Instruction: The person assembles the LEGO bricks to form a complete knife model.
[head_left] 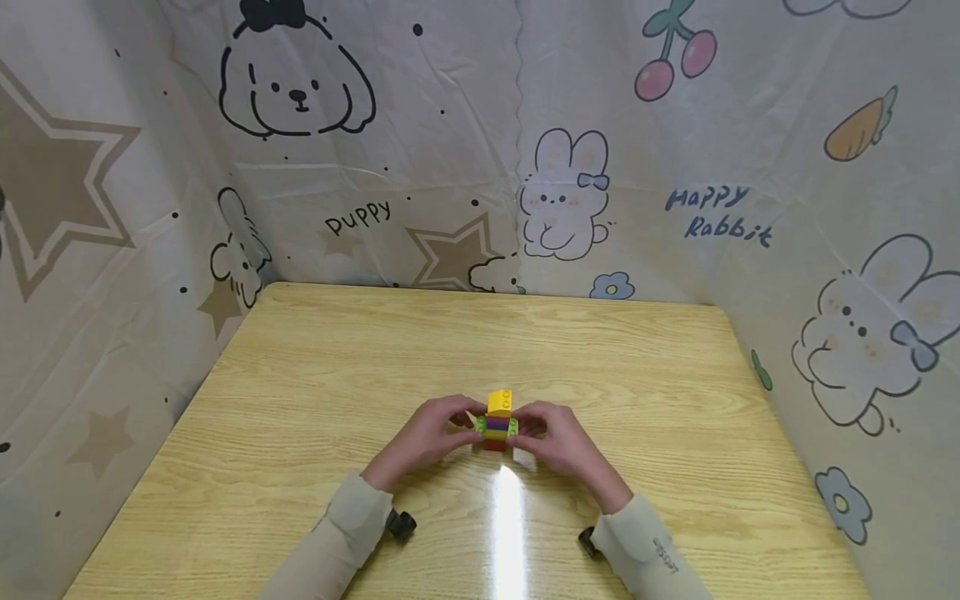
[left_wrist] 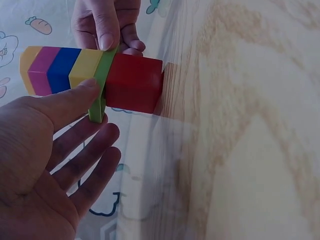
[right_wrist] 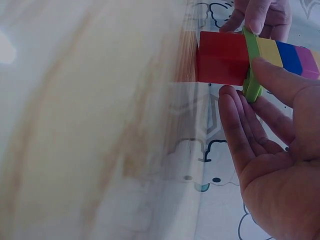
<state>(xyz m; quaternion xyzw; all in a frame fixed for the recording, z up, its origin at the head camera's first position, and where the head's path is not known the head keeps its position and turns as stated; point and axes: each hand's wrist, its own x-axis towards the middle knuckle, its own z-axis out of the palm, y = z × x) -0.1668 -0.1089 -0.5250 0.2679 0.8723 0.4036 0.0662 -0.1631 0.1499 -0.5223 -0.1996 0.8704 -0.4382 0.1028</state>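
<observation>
A small tower of toy building blocks (head_left: pixel 497 423) stands upright on the table. From the bottom it has a red block (left_wrist: pixel 134 82), a flat green block (right_wrist: pixel 252 50) jutting out at both sides, then yellow, blue (left_wrist: pixel 64 70), magenta and, on top, yellow (head_left: pixel 499 403). My left hand (head_left: pixel 438 429) pinches the green block's left end between thumb and fingers, its other fingers spread loosely. On the opposite side, my right hand (head_left: pixel 555 433) pinches the right end in the same way. Both hands appear in each wrist view, with fingertips partly hidden behind the green block.
The light wooden table (head_left: pixel 360 350) extends around the tower, with a bright glare strip (head_left: pixel 508 533) in front of it. A printed cloth (head_left: pixel 450 150) hangs behind and along both sides. Black wrist cameras (head_left: pixel 401 526) sit at the sleeve cuffs.
</observation>
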